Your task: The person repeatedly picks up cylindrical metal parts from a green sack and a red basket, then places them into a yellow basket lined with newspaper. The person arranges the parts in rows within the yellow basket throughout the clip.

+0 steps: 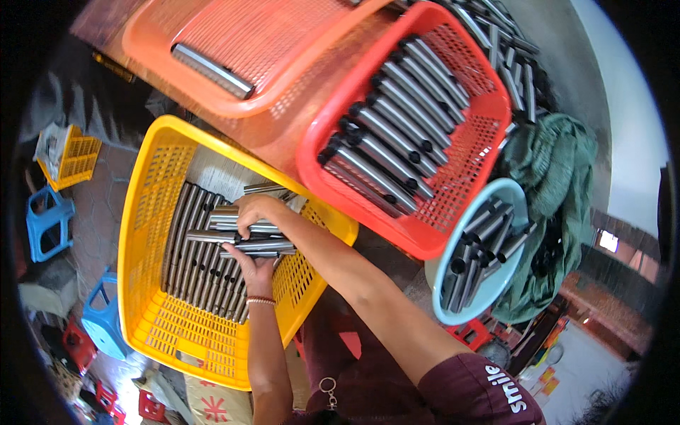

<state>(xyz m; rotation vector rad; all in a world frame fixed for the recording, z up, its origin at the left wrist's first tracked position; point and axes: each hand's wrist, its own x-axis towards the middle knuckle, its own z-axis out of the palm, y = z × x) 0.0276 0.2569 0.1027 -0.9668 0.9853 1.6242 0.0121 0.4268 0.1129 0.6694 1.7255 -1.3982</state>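
Both of my hands are inside a yellow plastic basket (185,333) tilted toward me. Rows of long grey metal tubes (205,276) lie side by side in it. My right hand (260,210) reaches across from the right and is closed around several short, shiny tubes (205,236) lying crosswise on the rows. Below it, my left hand (256,273), with a beaded bracelet at the wrist, grips the same bunch from its lower side. The fingers partly hide the tubes, so I cannot tell which hand bears which tube.
A red basket (464,195) of stacked tubes stands to the right, beside a light-blue bucket (520,273) of tubes. One tube (212,69) lies in an orange basket (262,35) on the wooden table (276,145). Green cloth (552,159) and loose tubes (528,92) are at far right; blue stools (49,219) stand left.
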